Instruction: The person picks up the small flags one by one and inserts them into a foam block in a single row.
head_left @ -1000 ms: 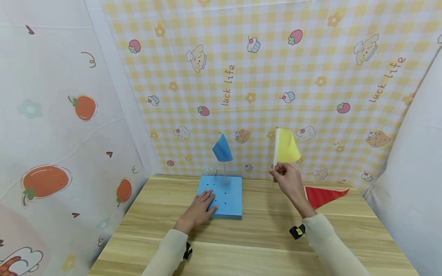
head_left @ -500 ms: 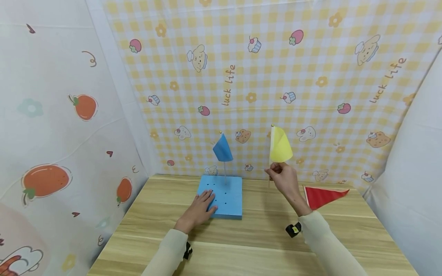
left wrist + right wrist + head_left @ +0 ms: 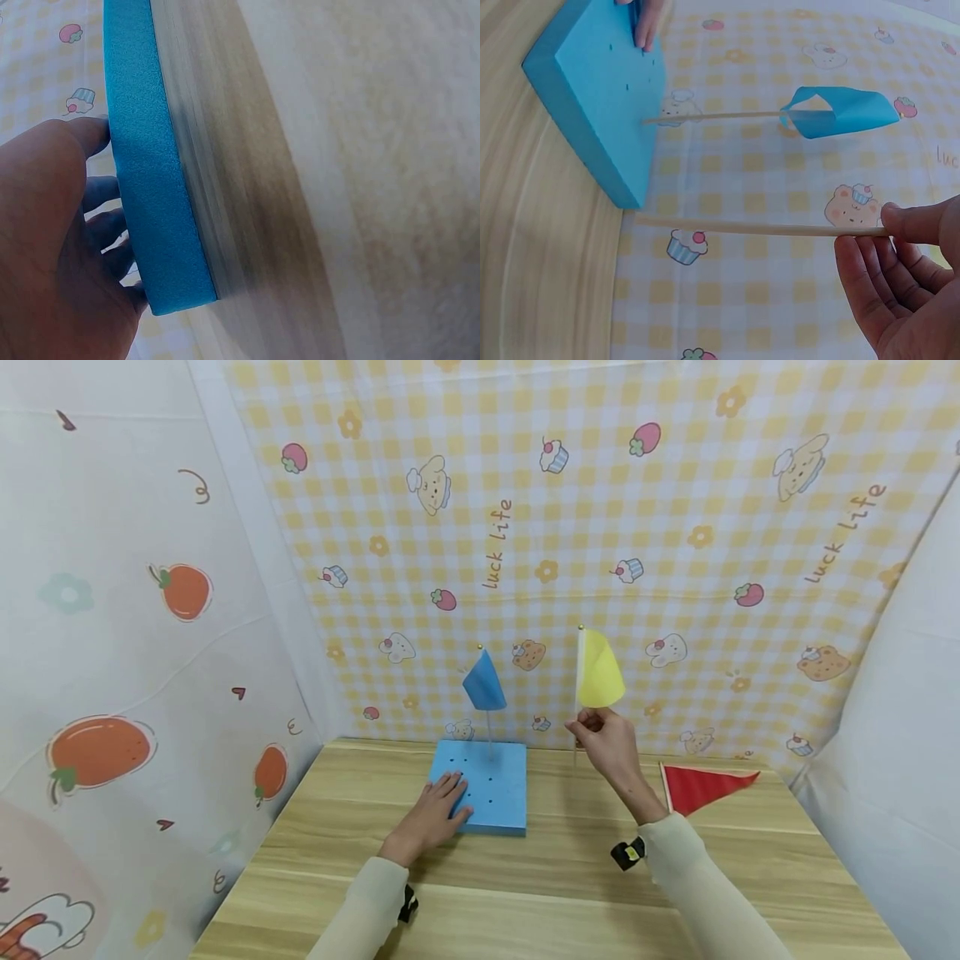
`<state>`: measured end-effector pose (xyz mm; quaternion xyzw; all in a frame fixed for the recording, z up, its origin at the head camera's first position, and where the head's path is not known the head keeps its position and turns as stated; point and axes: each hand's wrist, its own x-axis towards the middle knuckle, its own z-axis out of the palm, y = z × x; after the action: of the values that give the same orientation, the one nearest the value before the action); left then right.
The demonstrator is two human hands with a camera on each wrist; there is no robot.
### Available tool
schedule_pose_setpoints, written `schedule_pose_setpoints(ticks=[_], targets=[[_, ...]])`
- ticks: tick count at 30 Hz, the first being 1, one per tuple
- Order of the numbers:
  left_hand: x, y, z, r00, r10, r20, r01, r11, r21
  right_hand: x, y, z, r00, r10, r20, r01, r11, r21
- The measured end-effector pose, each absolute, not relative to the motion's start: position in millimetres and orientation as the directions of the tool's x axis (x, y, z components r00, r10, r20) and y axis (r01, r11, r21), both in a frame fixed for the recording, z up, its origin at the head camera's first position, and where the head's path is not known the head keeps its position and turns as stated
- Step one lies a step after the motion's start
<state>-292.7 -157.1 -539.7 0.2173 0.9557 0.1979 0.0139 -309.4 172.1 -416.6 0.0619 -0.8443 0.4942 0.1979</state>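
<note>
My right hand (image 3: 611, 747) pinches the wooden stick (image 3: 765, 229) of a yellow flag (image 3: 600, 670) between thumb and fingers, holding it upright to the right of a blue foam block (image 3: 498, 810). The stick's lower end points down near the table. My left hand (image 3: 431, 818) lies with spread fingers on the left part of the block, which has several small holes in its top. A blue flag (image 3: 485, 682) stands in a hole toward the block's back edge. In the left wrist view the left hand (image 3: 60, 225) rests against the block's face, its fingertips partly hidden.
A red pennant (image 3: 705, 787) lies on the wooden table (image 3: 525, 902) at the right, partly behind my right forearm. A yellow checked cloth (image 3: 570, 527) hangs behind the table. White cloths stand at the left (image 3: 120, 652) and right sides.
My right hand has carried the yellow flag leftward, closer to the blue block, and slightly up. My left hand and the blue flag have stayed in place.
</note>
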Motion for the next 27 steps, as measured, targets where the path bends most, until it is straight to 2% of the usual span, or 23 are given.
schedule_pose_setpoints(ticks=[27], targets=[[-292, -157, -540, -0.907, 0.418, 0.053, 0.403, 0.826, 0.393, -311, 148, -411, -0.903, 0.039, 0.428, -0.365, 0.455, -0.812]])
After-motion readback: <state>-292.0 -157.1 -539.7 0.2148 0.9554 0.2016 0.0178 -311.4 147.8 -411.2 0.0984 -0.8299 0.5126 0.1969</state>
